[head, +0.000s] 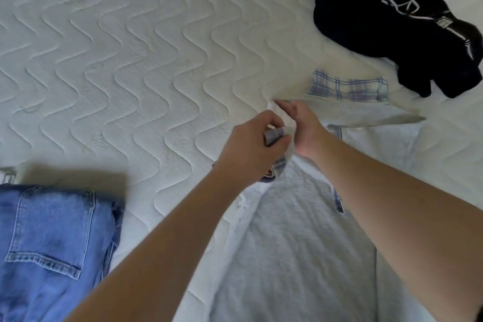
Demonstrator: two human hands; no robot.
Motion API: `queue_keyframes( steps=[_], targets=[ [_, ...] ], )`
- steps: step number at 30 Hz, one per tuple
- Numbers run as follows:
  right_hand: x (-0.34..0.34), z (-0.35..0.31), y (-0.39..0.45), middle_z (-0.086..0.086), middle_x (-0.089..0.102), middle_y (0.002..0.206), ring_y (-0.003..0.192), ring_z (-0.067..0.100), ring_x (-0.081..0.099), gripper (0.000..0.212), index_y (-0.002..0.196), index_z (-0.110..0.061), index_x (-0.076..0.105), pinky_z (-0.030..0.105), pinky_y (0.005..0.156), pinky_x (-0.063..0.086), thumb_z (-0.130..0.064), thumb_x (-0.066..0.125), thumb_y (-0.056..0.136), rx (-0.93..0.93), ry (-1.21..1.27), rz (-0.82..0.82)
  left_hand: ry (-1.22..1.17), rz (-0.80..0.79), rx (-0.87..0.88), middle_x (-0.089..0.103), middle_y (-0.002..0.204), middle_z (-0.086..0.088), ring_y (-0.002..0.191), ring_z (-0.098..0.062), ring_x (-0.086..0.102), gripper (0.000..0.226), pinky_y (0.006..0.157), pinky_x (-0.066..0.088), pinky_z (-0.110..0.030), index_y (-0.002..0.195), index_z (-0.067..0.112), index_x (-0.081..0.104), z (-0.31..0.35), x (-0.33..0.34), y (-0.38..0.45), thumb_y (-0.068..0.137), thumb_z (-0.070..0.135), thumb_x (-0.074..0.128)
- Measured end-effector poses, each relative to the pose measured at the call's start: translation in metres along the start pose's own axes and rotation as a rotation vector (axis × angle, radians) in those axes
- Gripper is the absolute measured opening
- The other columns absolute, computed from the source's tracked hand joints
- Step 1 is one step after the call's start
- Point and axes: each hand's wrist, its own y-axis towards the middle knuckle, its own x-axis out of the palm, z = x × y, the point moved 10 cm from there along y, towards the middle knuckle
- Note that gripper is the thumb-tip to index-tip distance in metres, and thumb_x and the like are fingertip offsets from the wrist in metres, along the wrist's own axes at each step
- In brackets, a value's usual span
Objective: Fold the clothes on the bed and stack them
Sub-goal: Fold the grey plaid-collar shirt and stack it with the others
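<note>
Head cam: your left hand [251, 149] and right hand [303, 129] both have fingers curled, pinching the plaid-trimmed edge of the grey shirt [300, 243] spread on the bed [117, 60]. Folded jeans [49, 243] lie left, black clothes [392, 23] far right.

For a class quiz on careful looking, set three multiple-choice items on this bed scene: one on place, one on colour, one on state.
1. Where do the jeans lie?
A near left
B far right
C centre

2. What colour is the crumpled garment at far right?
A red
B black
C yellow

3. How is the left hand?
A flat on the mattress
B idle in the air
C gripping the grey shirt

Key: 1 A, they fill the lower left corner; 2 B, black with white trim; 3 C, its fingers curl round cloth by the collar.
</note>
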Motion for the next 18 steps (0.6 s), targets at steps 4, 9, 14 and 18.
queue_keyframes(
  steps=[4,9,14,18],
  targets=[
    [-0.033,0.009,-0.017,0.004,0.062,0.057,0.049,0.014,0.063,0.043,0.075,-0.013,0.063,0.018,0.046,0.047,-0.042,0.046,0.100,0.172,-0.040,0.018,0.033,-0.001,0.002,0.061,0.074,0.011,0.061,0.002,0.059,0.007,0.049,0.049,-0.015,0.095,0.026,0.059,0.005,0.053,0.008,0.091,0.026,0.065],
    [-0.087,0.008,-0.040,0.003,0.075,0.072,0.072,0.022,0.073,0.037,0.079,-0.024,0.079,0.027,0.056,0.059,-0.031,0.050,0.100,0.175,-0.243,0.024,0.070,-0.245,0.071,0.069,0.111,0.012,0.088,0.003,0.067,0.023,0.072,0.053,-0.011,0.119,0.035,0.058,0.012,0.103,0.010,0.097,0.042,0.054],
    [-0.116,0.034,-0.057,0.004,0.069,0.112,0.100,0.028,0.069,0.062,0.117,-0.020,0.066,0.043,0.088,0.056,-0.062,0.074,0.073,0.343,-0.713,0.107,0.242,-0.042,0.129,0.071,0.106,0.005,0.077,-0.009,0.071,0.025,0.082,0.055,-0.028,0.108,0.023,0.063,-0.019,0.051,0.051,0.099,0.007,0.045],
    [-0.116,0.028,-0.065,0.011,0.067,0.089,0.081,0.027,0.065,0.026,0.103,-0.004,0.064,0.028,0.058,0.052,-0.017,0.066,0.081,0.176,-1.320,0.132,0.696,-0.207,0.172,0.050,0.143,-0.001,0.110,-0.018,0.061,0.053,0.095,0.042,-0.023,0.137,0.021,0.052,-0.040,0.053,0.099,0.093,-0.006,0.039]
  ],
)
